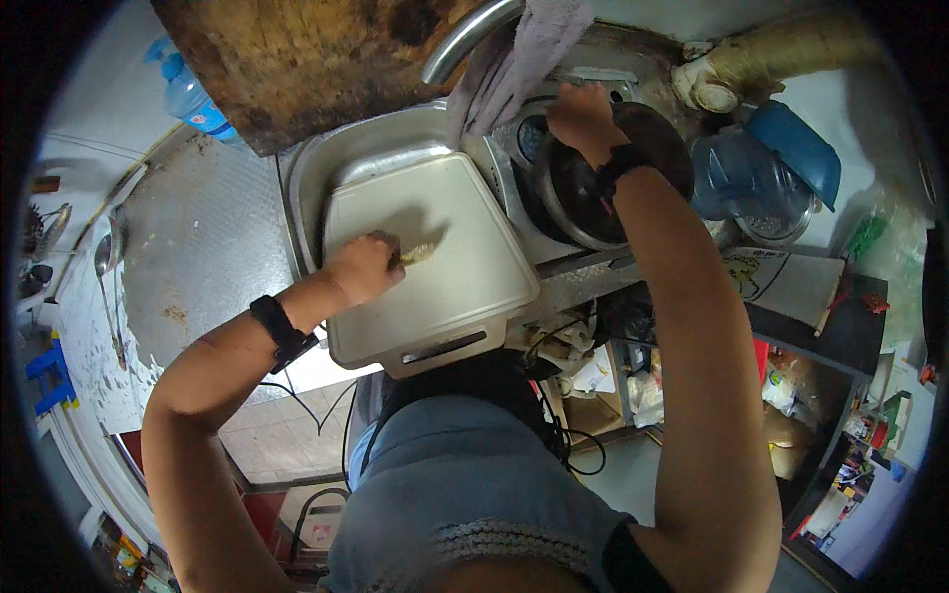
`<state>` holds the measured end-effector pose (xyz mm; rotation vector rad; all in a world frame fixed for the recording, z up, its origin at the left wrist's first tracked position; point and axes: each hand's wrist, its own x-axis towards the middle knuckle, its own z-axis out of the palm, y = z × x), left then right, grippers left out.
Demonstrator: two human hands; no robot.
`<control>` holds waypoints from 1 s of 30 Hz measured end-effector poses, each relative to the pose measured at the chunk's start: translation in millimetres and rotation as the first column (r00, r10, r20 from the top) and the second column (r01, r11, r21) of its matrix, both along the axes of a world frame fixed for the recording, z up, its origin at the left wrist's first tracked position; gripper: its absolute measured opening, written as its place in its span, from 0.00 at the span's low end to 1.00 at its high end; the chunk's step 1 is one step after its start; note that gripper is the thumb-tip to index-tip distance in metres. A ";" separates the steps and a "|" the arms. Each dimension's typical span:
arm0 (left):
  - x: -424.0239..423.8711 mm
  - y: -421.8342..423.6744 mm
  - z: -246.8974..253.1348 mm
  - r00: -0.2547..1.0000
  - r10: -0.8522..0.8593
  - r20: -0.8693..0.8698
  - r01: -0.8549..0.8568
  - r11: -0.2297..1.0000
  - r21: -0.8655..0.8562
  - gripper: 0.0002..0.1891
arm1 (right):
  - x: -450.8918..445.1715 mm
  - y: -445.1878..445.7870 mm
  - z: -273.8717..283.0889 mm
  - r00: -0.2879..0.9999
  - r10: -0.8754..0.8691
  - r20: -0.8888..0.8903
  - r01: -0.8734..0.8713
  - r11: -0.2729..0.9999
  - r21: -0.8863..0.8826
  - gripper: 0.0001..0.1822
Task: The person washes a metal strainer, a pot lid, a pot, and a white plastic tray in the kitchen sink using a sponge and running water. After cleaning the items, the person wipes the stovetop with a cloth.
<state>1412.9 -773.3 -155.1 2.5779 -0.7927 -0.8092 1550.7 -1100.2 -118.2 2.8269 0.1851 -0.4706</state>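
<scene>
My left hand (367, 268) is closed around a small yellowish brush (417, 254), whose bristle end shows past the fingers, over a beige plastic tray or lid (437, 215). That beige piece lies across the stainless steel sink (371, 141), its slotted handle edge towards me. My right hand (586, 115) reaches to the back right, beside a grey towel (519, 59) draped over the metal faucet (467, 37) and above a dark round pan (645, 148). The fingertips of that hand are hidden, so its hold cannot be told.
A wooden board (296, 59) leans behind the sink, next to a blue-labelled plastic bottle (194, 100). Ladles (108, 256) lie at left on the metal counter (200, 222). A clear blue plastic container (741, 174) stands at right, above a dark shelf (852, 296).
</scene>
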 end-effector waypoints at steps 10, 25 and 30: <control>47.7 0.1 15.4 0.658 0.379 -0.651 -0.691 0.648 -0.321 0.14 | 35.6 -14.0 -16.1 0.979 0.063 0.194 -0.099 0.978 0.181 0.16; 92.2 -38.9 53.7 0.403 0.025 -0.915 -0.896 0.215 -0.389 0.11 | -41.5 112.0 -7.4 0.712 0.007 -0.702 0.684 -0.234 0.691 0.16; 91.7 -45.7 56.4 0.360 0.144 -0.922 -0.928 0.158 -0.338 0.17 | -35.9 150.5 -31.2 0.523 0.274 -0.807 0.626 -0.766 0.146 0.21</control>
